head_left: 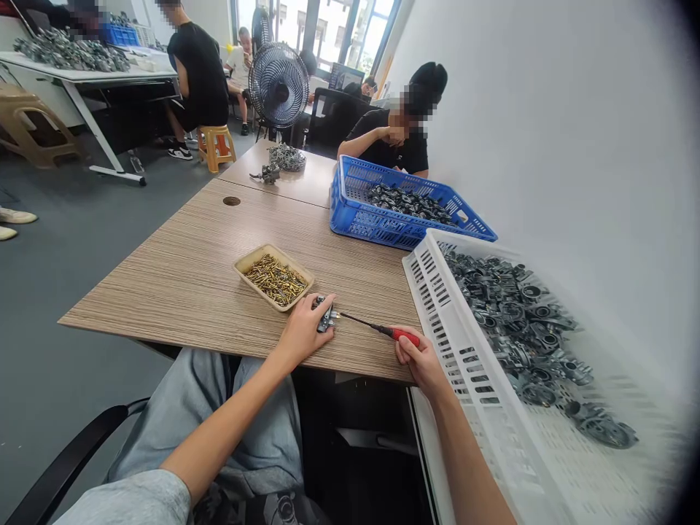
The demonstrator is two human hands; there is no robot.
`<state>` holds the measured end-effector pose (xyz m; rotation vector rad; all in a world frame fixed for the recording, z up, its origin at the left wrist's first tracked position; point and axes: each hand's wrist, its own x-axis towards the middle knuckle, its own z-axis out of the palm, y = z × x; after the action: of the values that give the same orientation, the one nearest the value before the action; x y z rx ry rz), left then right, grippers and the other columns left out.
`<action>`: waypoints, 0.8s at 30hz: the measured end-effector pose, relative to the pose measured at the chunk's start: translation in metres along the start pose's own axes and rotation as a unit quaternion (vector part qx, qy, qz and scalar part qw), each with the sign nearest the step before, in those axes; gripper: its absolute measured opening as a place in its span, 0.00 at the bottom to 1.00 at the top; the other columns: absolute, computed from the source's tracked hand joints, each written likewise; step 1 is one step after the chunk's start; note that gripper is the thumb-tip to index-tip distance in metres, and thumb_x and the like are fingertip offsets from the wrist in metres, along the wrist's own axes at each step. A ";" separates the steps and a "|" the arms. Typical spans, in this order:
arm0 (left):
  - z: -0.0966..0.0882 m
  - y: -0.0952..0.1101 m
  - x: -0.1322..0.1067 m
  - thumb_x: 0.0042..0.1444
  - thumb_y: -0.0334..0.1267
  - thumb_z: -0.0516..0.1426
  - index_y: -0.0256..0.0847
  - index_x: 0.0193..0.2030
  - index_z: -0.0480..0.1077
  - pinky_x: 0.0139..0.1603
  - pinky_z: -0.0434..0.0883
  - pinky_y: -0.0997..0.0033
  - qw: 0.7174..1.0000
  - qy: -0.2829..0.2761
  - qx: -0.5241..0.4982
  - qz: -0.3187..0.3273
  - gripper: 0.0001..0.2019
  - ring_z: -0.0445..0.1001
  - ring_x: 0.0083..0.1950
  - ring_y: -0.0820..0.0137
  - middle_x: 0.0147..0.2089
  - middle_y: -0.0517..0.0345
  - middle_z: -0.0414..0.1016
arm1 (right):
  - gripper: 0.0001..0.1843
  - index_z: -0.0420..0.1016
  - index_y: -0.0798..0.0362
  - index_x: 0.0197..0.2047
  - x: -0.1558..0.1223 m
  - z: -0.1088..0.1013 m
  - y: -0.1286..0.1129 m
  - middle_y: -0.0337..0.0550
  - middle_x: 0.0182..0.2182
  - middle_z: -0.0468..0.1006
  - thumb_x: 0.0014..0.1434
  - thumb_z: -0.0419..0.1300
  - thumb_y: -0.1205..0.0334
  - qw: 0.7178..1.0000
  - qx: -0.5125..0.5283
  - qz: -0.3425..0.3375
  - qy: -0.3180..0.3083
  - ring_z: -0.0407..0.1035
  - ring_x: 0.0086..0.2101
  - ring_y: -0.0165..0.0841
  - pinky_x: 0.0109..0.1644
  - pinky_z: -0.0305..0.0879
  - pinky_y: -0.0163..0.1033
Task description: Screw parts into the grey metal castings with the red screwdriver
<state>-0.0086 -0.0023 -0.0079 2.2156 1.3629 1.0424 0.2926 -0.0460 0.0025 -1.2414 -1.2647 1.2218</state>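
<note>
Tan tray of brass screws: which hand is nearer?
Left. The left hand holds a small metal part just below and right of the tan tray. The right hand grips the red-handled screwdriver farther right, beside the white crate.

A wood-grain table [191,270] carries a beige tray of brass screws [275,277] just beyond the left hand [302,332], a white crate [481,379] beside the right hand [421,359], and a blue crate [377,219] farther off.
</note>
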 end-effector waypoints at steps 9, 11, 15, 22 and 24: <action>-0.001 0.001 0.001 0.58 0.36 0.62 0.45 0.73 0.63 0.69 0.68 0.53 1.000 -0.009 -0.009 0.000 0.35 0.68 0.63 0.54 0.62 0.45 0.67 | 0.19 0.83 0.51 0.51 0.002 0.001 0.004 0.34 0.19 0.63 0.67 0.65 0.47 0.999 0.024 -0.021 0.017 0.58 0.24 0.32 0.29 0.57 0.39; 0.000 0.000 0.001 0.58 0.36 0.62 0.46 0.73 0.63 0.69 0.68 0.53 1.000 -0.008 -0.015 0.001 0.35 0.69 0.63 0.55 0.62 0.46 0.67 | 0.19 0.83 0.51 0.51 0.003 0.001 0.005 0.35 0.20 0.64 0.67 0.65 0.46 0.999 0.019 -0.021 0.018 0.59 0.24 0.32 0.29 0.57 0.39; 0.001 -0.001 0.001 0.58 0.36 0.62 0.48 0.73 0.63 0.69 0.68 0.53 1.000 -0.007 -0.016 0.000 0.35 0.69 0.63 0.55 0.62 0.47 0.67 | 0.20 0.83 0.51 0.51 0.003 0.002 0.004 0.34 0.19 0.64 0.66 0.65 0.45 1.000 0.010 -0.019 0.020 0.59 0.24 0.33 0.30 0.58 0.40; 0.001 -0.002 0.001 0.57 0.36 0.63 0.47 0.73 0.64 0.69 0.68 0.52 1.000 -0.009 -0.024 -0.001 0.35 0.68 0.64 0.53 0.62 0.45 0.67 | 0.20 0.83 0.50 0.50 0.002 0.004 -0.001 0.35 0.19 0.65 0.65 0.65 0.44 0.999 0.014 -0.014 0.026 0.59 0.24 0.33 0.30 0.59 0.40; 0.001 -0.001 0.001 0.58 0.37 0.63 0.46 0.73 0.64 0.69 0.68 0.53 1.000 -0.010 -0.026 -0.002 0.35 0.68 0.64 0.54 0.63 0.45 0.67 | 0.20 0.83 0.50 0.50 0.002 0.004 -0.002 0.35 0.20 0.65 0.65 0.66 0.44 0.999 0.021 -0.014 0.027 0.59 0.24 0.33 0.30 0.59 0.40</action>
<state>-0.0086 -0.0006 -0.0085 2.1804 1.3166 1.0406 0.2882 -0.0442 0.0042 -1.2160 -1.2071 1.1812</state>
